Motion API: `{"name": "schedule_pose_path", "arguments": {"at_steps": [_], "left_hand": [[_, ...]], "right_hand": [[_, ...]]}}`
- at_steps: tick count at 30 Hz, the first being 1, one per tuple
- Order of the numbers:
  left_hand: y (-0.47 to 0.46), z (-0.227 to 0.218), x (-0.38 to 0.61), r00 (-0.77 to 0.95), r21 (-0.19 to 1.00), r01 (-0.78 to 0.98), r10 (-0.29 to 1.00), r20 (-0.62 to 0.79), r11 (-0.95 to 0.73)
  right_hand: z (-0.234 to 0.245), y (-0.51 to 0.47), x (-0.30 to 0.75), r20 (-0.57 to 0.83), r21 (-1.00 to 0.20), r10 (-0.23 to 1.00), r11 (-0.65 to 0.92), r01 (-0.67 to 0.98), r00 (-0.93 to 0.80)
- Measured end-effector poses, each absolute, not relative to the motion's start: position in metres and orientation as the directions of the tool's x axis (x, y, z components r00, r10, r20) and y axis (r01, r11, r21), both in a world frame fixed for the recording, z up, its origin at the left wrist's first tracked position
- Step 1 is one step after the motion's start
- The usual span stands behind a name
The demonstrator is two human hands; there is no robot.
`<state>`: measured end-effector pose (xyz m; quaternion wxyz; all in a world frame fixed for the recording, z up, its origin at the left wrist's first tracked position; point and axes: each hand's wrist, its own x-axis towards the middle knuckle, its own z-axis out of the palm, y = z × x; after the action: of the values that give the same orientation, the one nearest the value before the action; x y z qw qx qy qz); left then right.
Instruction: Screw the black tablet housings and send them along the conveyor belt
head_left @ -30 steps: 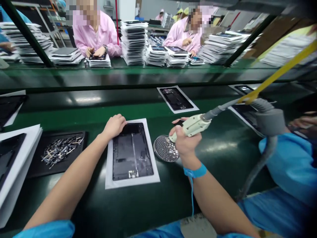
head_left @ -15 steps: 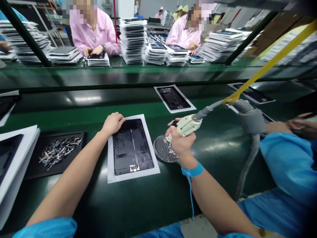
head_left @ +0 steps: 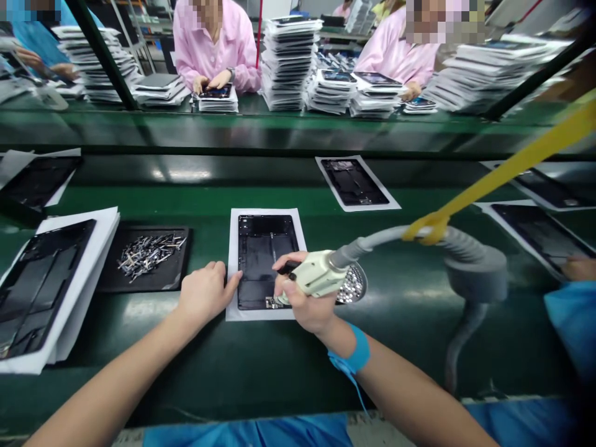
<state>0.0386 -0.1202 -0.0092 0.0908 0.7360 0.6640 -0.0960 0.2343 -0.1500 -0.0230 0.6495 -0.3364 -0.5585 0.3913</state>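
Note:
In my right hand [head_left: 310, 304] is a pale electric screwdriver [head_left: 316, 273] with a grey cable, my fingers wrapped round its body. Its nose points down over the lower part of a black tablet back housing [head_left: 256, 261], near a small circuit board [head_left: 274, 302]. The very tip is hidden by my hand. The housing lies on a white paper sheet [head_left: 300, 217]. My left hand [head_left: 207, 288] rests at the left edge of the housing, thumb stretched onto its rim, fingers loosely bent and holding nothing. Behind the screwdriver, a round dimpled metal dish [head_left: 358, 282] is partly covered.
A black tray [head_left: 174, 276] of small metallic strips stands left, beside stacked housings on paper [head_left: 46, 279]. Another housing [head_left: 356, 181] lies further back. A yellow strap [head_left: 488, 180] holds the cable up. Across the bench, people work among tall stacks [head_left: 289, 68]. A co-worker's sleeve [head_left: 568, 323] is at right.
My right hand has brought the screwdriver from above the dish leftward onto the housing. My left hand has slid from the housing's top corner down its left side. The view has shifted.

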Motion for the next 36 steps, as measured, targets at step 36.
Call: {"name": "schedule_pose_path", "arguments": {"at_steps": [36], "left_hand": [[0.067, 0.092, -0.200, -0.526, 0.078, 0.851, 0.840, 0.137, 0.520]], "right_hand": [[0.007, -0.135, 0.289, 0.417, -0.844, 0.818, 0.511, -0.165, 0.396]]}}
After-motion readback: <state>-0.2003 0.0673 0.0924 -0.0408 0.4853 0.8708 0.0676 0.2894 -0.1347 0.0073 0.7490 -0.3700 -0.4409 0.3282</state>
